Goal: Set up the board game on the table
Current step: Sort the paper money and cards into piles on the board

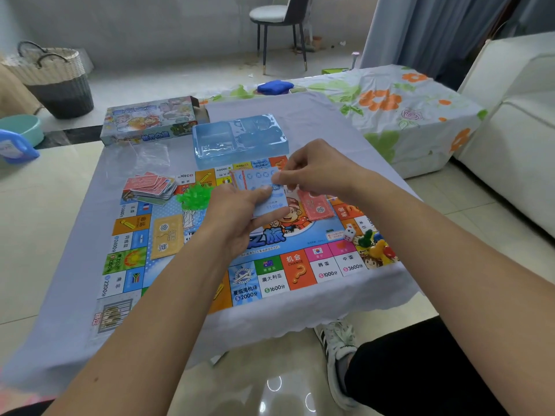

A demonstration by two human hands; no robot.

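Over the board [270, 283], the left hand [240, 217] gripped the stack of blue play money [267, 193] w/ thumb on top while the right hand [315, 172] pinched its top note; best peeled singly, stack kept level.

On your board [271, 277], near edge, you can read "CHANGE", "2000分", "1600分", "1000分", "3600分"; left edge shows "2200分", "2400分".

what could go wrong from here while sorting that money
The right hand pinches one note off the blue stack in the left hand; several could come away together or slip. A forearm could sweep the dice and pawns off the board's near right corner.
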